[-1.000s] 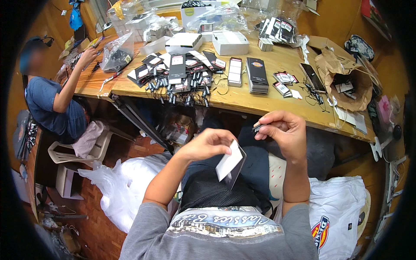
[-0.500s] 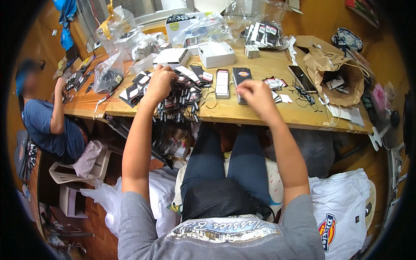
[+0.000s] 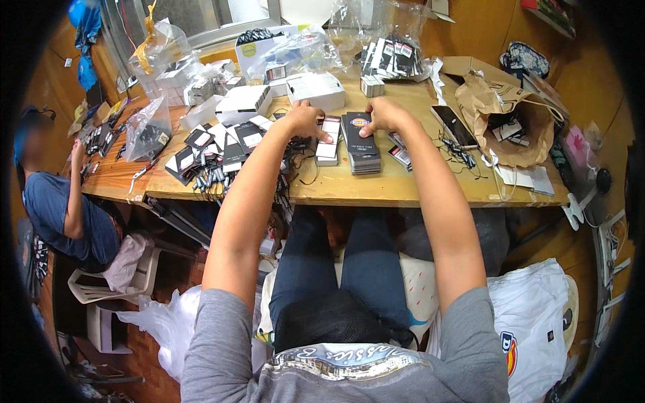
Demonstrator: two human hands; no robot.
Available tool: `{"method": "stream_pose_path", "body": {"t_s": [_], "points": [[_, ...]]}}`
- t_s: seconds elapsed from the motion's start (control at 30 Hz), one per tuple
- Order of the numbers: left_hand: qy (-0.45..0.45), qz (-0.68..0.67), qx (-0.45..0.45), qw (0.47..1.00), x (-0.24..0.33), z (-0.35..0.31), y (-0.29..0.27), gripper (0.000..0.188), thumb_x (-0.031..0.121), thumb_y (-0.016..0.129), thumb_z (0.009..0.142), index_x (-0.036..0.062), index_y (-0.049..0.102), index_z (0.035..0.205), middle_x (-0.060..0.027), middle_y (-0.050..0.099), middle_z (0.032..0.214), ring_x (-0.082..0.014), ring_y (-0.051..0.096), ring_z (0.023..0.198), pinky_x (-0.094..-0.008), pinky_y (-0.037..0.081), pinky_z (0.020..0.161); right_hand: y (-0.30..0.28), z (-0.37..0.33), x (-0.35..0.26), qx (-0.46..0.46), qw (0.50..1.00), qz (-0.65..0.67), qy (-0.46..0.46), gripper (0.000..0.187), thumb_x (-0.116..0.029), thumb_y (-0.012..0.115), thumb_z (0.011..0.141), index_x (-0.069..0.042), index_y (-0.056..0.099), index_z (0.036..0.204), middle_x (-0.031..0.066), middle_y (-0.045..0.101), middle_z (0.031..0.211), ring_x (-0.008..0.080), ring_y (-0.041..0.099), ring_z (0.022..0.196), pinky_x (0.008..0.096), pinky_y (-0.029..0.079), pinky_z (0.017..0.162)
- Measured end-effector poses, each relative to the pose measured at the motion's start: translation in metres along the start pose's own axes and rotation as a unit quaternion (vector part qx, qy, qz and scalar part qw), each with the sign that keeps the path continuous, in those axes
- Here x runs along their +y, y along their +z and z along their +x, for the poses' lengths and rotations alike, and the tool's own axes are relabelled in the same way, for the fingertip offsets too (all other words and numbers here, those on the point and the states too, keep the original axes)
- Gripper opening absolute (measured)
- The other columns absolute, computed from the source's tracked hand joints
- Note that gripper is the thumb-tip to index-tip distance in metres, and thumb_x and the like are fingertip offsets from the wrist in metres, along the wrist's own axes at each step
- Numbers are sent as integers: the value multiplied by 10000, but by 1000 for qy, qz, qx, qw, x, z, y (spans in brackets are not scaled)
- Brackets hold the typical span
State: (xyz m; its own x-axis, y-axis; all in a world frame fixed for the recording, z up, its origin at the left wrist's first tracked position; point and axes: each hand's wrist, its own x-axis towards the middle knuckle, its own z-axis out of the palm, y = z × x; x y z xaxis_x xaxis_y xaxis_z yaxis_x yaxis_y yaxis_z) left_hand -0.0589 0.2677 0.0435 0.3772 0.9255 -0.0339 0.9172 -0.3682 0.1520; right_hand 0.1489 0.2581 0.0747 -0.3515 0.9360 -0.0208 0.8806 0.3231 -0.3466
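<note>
Two stacks of hang tags stand side by side near the middle of the table. My right hand (image 3: 388,117) is closed on the far right part of the black hang tag stack (image 3: 363,152), its thumb on the top tag. To the left, my left hand (image 3: 304,119) grips the narrow stack of white tags (image 3: 327,152), with the thumb lying over its top. The fingers of both hands are partly hidden. A loose heap of black and white tags with dark cords (image 3: 232,151) spreads left of my left forearm.
White boxes (image 3: 316,93) and a small tag stack (image 3: 371,86) stand behind. At the right are a phone (image 3: 453,126), corded tags (image 3: 460,156) and a brown paper bag (image 3: 504,101). Clear plastic bags (image 3: 149,131) stand left, where another person (image 3: 57,208) sits.
My left hand has moved right from the tag heap to the white tag stack. My right hand has come down onto the black stack. The view has shifted slightly.
</note>
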Motion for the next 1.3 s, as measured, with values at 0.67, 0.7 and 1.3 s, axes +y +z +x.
{"method": "stream_pose_path", "body": {"t_s": [0.67, 0.7, 1.3], "points": [[6, -293, 221, 930, 12, -1, -10, 425, 90, 718, 541, 56, 491, 899, -86, 576, 771, -180, 534, 736, -298, 416, 645, 2, -13, 0, 176, 842, 509, 25, 356, 40, 655, 619, -40, 450, 899, 47, 549, 646, 103, 534, 552, 219, 415, 388], [21, -339, 248, 907, 15, -8, -13, 285, 20, 672, 595, 19, 523, 838, -61, 585, 681, -115, 524, 614, -243, 412, 566, 1, -17, 2, 171, 833, 526, 14, 325, 26, 640, 645, -47, 460, 906, 54, 562, 666, 101, 538, 569, 213, 419, 404], [41, -699, 235, 675, 89, -105, -17, 217, 93, 626, 715, -12, 554, 890, -16, 569, 761, -49, 492, 646, -163, 355, 529, -18, -56, 72, 179, 957, 160, 165, 363, -280, 636, 696, 40, 569, 854, 170, 594, 775, 219, 590, 668, 301, 469, 590]]}}
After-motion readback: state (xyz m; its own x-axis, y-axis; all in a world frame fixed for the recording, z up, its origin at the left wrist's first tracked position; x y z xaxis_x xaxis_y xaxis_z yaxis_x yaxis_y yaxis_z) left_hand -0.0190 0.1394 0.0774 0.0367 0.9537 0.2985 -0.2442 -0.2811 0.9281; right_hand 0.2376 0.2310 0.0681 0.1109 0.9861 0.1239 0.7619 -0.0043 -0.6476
